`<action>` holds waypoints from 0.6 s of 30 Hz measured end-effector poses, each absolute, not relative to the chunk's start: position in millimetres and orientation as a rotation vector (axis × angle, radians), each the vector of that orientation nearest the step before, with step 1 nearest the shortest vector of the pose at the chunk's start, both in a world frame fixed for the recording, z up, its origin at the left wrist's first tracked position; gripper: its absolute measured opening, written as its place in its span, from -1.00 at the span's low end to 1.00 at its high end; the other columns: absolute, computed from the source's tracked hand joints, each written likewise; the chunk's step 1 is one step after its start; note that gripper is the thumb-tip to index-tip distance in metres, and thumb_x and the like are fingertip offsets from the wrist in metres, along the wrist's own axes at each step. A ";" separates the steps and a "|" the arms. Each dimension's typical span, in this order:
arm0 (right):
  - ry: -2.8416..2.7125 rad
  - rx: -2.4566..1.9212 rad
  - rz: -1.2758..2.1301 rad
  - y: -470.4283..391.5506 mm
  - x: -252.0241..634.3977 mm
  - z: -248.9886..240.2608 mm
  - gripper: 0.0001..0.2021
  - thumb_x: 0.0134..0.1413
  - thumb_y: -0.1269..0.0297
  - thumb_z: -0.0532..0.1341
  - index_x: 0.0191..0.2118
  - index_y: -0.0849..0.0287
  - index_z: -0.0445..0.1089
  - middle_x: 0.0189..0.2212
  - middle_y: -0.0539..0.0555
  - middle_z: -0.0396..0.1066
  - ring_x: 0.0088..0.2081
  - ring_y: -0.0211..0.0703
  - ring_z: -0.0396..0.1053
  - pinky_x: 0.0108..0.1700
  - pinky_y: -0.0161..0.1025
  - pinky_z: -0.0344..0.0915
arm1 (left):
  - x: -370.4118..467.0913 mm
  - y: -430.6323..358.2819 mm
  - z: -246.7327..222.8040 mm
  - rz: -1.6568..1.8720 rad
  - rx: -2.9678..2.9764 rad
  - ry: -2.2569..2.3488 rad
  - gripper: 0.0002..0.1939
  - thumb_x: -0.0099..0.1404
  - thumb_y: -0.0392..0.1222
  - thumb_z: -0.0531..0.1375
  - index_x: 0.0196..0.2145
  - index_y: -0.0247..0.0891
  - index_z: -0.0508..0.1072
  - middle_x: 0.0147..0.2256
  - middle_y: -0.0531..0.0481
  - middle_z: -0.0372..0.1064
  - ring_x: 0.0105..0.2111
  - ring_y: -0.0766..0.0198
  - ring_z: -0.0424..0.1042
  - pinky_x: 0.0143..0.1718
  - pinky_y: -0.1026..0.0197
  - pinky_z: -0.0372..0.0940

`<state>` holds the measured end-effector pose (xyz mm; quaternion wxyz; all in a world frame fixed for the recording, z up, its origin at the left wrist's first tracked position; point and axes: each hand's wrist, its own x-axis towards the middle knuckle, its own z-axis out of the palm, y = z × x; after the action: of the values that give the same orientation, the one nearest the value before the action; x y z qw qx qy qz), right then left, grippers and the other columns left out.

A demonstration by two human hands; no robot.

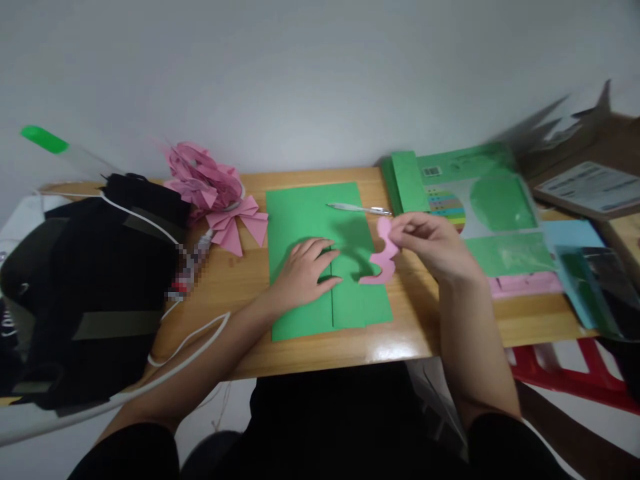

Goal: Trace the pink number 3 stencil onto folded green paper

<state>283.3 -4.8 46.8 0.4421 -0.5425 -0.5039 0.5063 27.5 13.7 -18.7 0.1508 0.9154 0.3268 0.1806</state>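
Green paper (305,210) lies flat on the wooden table, with a second green piece (355,303) over its lower right part. My left hand (306,272) rests on the green paper, fingers spread, its fingertips by the edge of the upper piece. Between thumb and fingers, my right hand (427,241) pinches a curvy pink paper cutout (387,257) above the right side of the green paper. The cutout has a scalloped outline and casts a shadow. A silver pen (350,207) lies across the paper's upper right edge.
Left of the paper lie a pink folded-paper bow (240,223) and crumpled pink paper (205,177). A black bag (90,287) and white cable (195,347) fill the left side. At right are a green paper pack (510,250), a cardboard box (595,153) and a red stool (575,373).
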 end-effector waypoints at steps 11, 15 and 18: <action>-1.377 -1.495 1.455 -6.1 241.9 20.4 -0.64 -0.24 0.06 0.44 -0.34 0.19 0.46 -0.54 -0.01 0.43 -0.52 -0.30 0.34 -0.45 -0.28 0.30 | 30.2 13.1 -14.4 0.533 2.515 1.013 -0.67 0.35 -0.10 0.17 0.01 -0.29 0.43 0.02 -0.20 0.40 0.07 0.00 0.33 0.07 -0.10 0.25; -1.387 -1.590 1.432 -2.5 237.7 7.7 -0.65 -0.25 0.06 0.41 -0.35 0.19 0.44 -0.55 -0.01 0.43 -0.52 -0.27 0.36 -0.42 -0.25 0.35 | 29.1 14.3 -13.6 0.547 2.477 1.002 -0.60 0.23 -0.38 0.10 0.03 -0.31 0.41 0.05 -0.18 0.40 0.10 0.04 0.32 0.13 -0.10 0.23; -1.358 -1.615 1.438 -0.9 240.6 7.9 -0.63 -0.27 0.06 0.41 -0.34 0.18 0.41 -0.59 -0.05 0.40 -0.57 -0.29 0.33 -0.47 -0.26 0.33 | 28.0 14.8 -13.1 0.560 2.435 0.974 -0.47 0.16 -0.36 0.14 0.11 -0.31 0.34 0.12 -0.19 0.36 0.17 0.00 0.28 0.18 -0.14 0.18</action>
<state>240.6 -0.9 7.9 0.2897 -0.6053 -0.5089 0.5391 28.0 14.8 -13.1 0.2279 0.8841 0.3536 0.2033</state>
